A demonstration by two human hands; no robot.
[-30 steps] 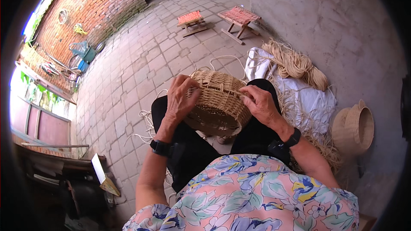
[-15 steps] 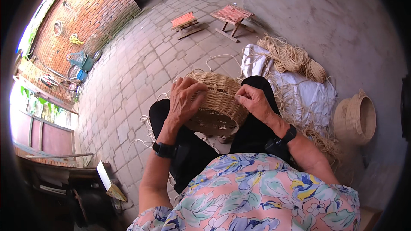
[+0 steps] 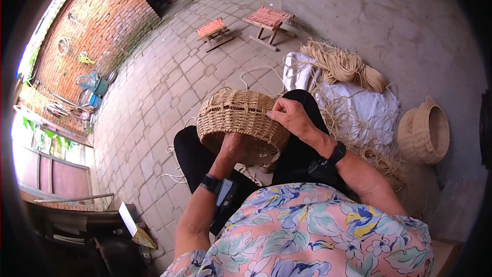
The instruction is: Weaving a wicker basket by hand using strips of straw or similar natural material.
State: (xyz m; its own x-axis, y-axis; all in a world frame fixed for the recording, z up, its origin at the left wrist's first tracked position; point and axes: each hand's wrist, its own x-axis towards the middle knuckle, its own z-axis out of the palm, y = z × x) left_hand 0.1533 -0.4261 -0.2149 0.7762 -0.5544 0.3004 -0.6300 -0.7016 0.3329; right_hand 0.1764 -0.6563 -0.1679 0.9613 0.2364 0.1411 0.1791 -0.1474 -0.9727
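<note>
A round woven basket of tan straw cord rests on its side between my knees, its opening turned toward me. Across its upper wall runs a dark slit-like gap in the weave, bridged by a few upright strands. My left hand reaches in through the opening, so the fingers are hidden behind the wall. At the basket's right side, my right hand is closed in a pinch, thumb against forefinger, at the right end of the gap. What lies in that pinch is too small to make out.
To the right, a bundle of straw cord and loose strands lie on a white sack. A second woven basket stands by the grey wall. Two low folding stools sit ahead on the paving. A loose cord trails beyond the basket.
My left hand has gone from the basket's outer top left into its opening. The basket has shifted slightly left, showing more of the gap. My right hand keeps its pinch at the right side.
</note>
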